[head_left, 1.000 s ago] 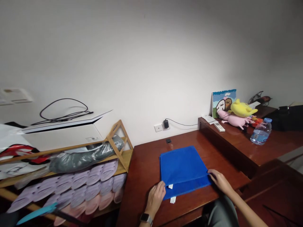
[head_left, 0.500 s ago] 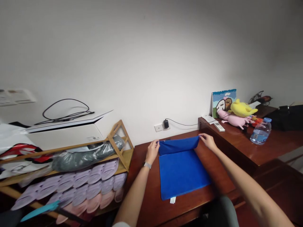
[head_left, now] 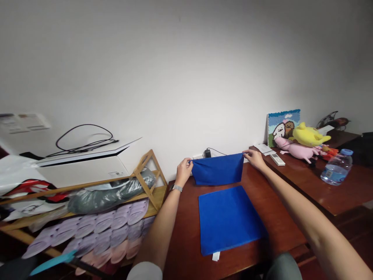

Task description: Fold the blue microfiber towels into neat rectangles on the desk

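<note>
A blue cloth panel hangs upright from both my hands, its upper edge stretched between them. My left hand pinches its upper left corner, and my right hand pinches the upper right one. Nearer to me, a second blue cloth piece lies flat on the reddish-brown table, with a small white tag at its front edge. Wood shows between the two blue pieces.
On the left stands a wooden rack with lilac slippers, a wrapped grey bundle and a white box. At right are a water bottle, plush toys and a remote control. A black plug sits in the wall.
Both hands have raised the blue panel and moved it away toward the wall, so a strip of table now shows between it and the flat piece. The view has shifted slightly.
</note>
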Tool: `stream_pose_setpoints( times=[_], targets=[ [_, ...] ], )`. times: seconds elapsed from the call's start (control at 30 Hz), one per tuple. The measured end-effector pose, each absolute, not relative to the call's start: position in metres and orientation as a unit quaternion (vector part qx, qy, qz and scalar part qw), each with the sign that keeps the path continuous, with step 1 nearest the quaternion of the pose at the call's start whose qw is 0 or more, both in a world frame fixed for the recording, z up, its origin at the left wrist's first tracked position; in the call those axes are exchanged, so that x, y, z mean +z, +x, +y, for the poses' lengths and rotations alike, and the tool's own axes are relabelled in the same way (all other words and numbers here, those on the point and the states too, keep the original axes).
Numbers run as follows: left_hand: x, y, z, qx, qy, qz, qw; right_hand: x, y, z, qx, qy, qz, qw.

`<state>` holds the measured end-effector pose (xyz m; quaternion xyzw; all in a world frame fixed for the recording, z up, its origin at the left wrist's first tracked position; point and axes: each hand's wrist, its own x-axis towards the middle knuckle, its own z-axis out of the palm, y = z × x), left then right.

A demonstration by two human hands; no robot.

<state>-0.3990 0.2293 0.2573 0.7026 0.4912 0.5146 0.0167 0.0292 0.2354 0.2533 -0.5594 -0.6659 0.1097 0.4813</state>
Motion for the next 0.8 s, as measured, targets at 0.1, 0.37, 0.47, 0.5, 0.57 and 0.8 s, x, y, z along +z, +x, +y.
stream_pose_setpoints(
  times=[0.1,0.37,0.47,0.5,0.57,0.8],
  targets=[
    [0.256,-0.399,0.221,0.508,0.706,0.494,0.015,0.248,0.033,0.229,0.11,-0.562,-0.669,0.474],
    [0.258,-0.389,0.219,0.489,0.719,0.493,0.019,0.247,0.04,0.223,0.109,-0.569,-0.676,0.457],
    [0.261,-0.39,0.222,0.487,0.721,0.493,0.015,0.253,0.039,0.226,0.106,-0.568,-0.676,0.458],
    [0.262,-0.391,0.222,0.486,0.721,0.494,0.013,0.254,0.038,0.228,0.105,-0.567,-0.676,0.459],
    [0.263,-0.392,0.224,0.485,0.721,0.495,0.01,0.256,0.036,0.232,0.104,-0.565,-0.676,0.462],
    [0.265,-0.393,0.223,0.483,0.715,0.506,0.003,0.259,0.03,0.234,0.109,-0.56,-0.67,0.475]
  ],
)
